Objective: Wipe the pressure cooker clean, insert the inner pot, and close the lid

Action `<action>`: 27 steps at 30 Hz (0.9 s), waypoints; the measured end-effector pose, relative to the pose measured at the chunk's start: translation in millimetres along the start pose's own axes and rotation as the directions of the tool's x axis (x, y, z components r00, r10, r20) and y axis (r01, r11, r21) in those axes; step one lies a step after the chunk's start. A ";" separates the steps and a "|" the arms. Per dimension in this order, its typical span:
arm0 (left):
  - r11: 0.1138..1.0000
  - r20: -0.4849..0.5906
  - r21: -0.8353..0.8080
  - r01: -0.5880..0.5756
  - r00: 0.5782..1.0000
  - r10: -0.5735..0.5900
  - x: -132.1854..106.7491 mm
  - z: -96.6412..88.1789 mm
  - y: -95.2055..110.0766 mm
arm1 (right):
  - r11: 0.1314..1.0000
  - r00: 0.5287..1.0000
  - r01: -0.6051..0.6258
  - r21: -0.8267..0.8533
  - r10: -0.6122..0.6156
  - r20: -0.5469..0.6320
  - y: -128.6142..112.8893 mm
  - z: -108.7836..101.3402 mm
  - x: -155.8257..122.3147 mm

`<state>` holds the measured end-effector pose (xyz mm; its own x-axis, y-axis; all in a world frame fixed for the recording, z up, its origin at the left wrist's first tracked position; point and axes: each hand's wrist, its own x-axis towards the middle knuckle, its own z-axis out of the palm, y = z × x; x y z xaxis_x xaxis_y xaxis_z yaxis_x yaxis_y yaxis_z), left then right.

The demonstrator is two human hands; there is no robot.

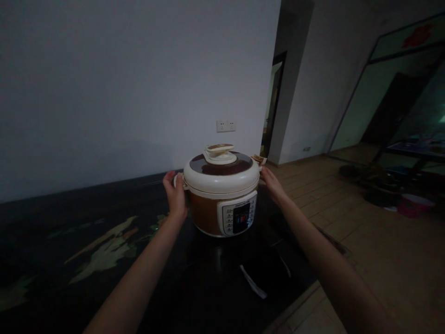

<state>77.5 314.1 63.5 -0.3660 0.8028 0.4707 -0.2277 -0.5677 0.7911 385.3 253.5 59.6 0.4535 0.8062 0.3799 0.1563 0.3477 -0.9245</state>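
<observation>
An electric pressure cooker (205, 211) with a brown body, cream lid rim and dark lid top is in the middle of the view, at or just above a dark tabletop (208, 287). Its lid handle (220, 149) is on top, and the control panel (238, 215) faces toward me, slightly right. My left hand (175, 192) is closed around the side handle on the left, thumb on top. On the opposite side my right hand (271, 183) grips the other handle, its fingers partly hidden behind the cooker.
A dark cloth with a white edge (255, 283) lies near the table's front right. Behind the table is a pale wall with a double socket (225, 125). Tiled floor (333, 204) runs along the right, with a pink basin (415, 205) farther off.
</observation>
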 end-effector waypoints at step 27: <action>0.743 0.893 0.290 -0.603 -0.108 -0.437 -174.3 -66.4 42.9 | 0.385 0.818 0.478 -0.789 0.130 0.560 42.3 -26.3 -218.3</action>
<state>71.6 137.7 -10.5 0.9448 0.3240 -0.0481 0.3138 -0.8531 0.4169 315.9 79.6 -63.2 -0.0996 0.9730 0.2080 0.9696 0.1418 -0.1992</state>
